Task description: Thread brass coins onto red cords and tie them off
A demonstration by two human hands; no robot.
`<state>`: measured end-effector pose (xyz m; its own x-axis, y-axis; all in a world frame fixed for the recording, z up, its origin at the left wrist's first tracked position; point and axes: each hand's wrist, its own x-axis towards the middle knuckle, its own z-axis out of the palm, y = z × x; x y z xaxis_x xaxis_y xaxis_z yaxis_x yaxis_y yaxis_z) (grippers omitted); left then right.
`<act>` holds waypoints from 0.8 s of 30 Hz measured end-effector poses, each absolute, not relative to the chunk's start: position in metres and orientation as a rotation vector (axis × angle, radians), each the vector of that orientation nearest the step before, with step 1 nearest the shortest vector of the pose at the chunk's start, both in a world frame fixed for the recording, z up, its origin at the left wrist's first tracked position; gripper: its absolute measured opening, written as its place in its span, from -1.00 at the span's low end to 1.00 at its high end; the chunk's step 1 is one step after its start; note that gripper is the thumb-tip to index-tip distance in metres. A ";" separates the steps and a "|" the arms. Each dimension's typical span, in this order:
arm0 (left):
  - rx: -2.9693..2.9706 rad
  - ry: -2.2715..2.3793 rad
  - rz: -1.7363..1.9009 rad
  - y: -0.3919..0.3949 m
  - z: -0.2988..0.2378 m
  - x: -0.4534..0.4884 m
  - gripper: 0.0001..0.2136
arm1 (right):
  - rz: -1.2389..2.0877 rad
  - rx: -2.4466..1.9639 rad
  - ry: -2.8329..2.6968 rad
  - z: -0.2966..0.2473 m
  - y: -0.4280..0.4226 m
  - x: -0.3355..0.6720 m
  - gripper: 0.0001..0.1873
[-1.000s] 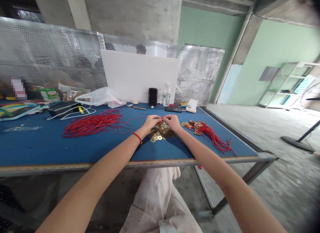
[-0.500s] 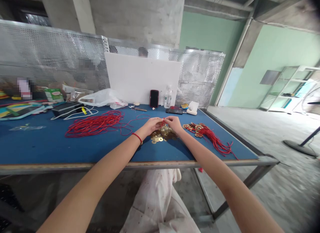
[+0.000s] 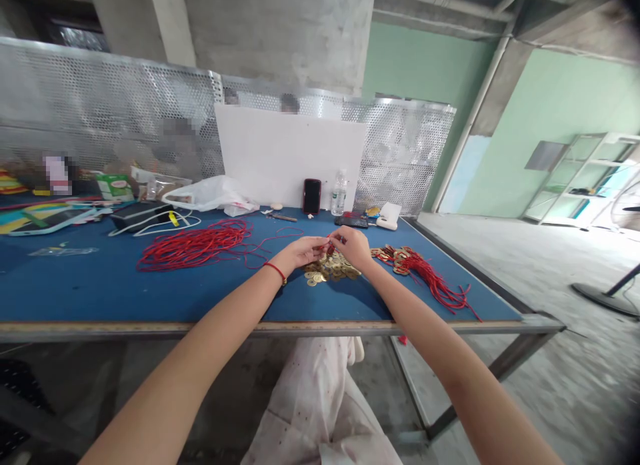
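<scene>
My left hand [image 3: 303,251] and my right hand [image 3: 353,244] meet above a pile of brass-coloured coins [image 3: 327,270] on the blue tabletop. Between their pinched fingertips is a short stretch of red cord [image 3: 330,247], mostly covered by the fingers. A loose bundle of red cords [image 3: 193,246] lies to the left, with thin strands trailing toward my left hand. To the right of my right hand lie coins [image 3: 400,260] tied with red cords [image 3: 435,282], whose tails spread toward the table's front right corner.
At the back stand a phone [image 3: 312,196] and a clear water bottle [image 3: 338,195], with a black phone [image 3: 351,221] lying nearby. A white plastic bag [image 3: 215,194] and a black box with a white cable [image 3: 140,216] are at left. A perforated metal screen [image 3: 405,158] closes off the rear.
My right hand has turned slightly and its fingers have curled more over the cord. The left hand keeps its pinch. The whole view has shifted a little.
</scene>
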<state>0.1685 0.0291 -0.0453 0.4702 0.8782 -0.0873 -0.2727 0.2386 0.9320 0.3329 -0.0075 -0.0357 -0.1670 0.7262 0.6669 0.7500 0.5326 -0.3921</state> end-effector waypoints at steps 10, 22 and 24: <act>1.014 0.687 1.148 0.030 -0.044 0.168 -0.84 | -0.100 -1.219 -1.892 -0.033 -0.014 0.325 -0.84; 1.152 0.850 1.115 0.024 -0.045 0.172 -0.72 | -0.084 -1.199 -2.114 -0.032 -0.015 0.324 -0.88; 1.140 0.851 1.138 0.023 -0.043 0.173 -0.73 | -0.010 -1.189 -2.035 -0.034 -0.011 0.325 -0.83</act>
<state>0.1725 0.0228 -0.0428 0.2406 0.9700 0.0354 -0.2404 0.0242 0.9704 0.3255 -0.0109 -0.0342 -0.2734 0.7409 0.6135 0.7467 0.5655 -0.3502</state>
